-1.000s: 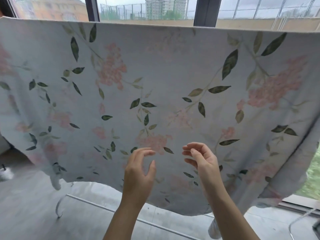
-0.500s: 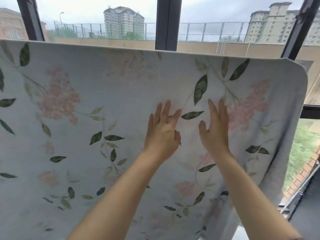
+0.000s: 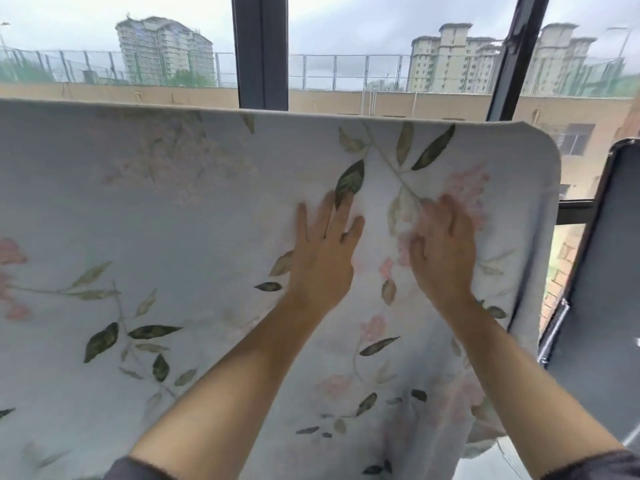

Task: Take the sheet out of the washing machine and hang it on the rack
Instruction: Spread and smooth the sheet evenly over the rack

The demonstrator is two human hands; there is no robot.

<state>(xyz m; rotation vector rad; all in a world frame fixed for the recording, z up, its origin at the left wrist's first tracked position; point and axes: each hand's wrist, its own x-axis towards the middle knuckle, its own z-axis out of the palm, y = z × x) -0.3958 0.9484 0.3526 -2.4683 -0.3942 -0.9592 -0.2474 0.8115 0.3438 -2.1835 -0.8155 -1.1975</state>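
Two hands (image 3: 320, 261) (image 3: 441, 252) pressed flat, one sheet (image 3: 138, 220)

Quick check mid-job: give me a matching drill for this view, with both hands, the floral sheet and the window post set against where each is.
1 left hand
2 right hand
3 pale sheet printed with leaves and pink flowers
4 dark upright window post

a flat on a pink flower cluster
b hanging draped, rounded corner at right
c fingers at a dark green leaf
d behind the sheet's top edge

Pairs: 1-c, 2-a, 3-b, 4-d.
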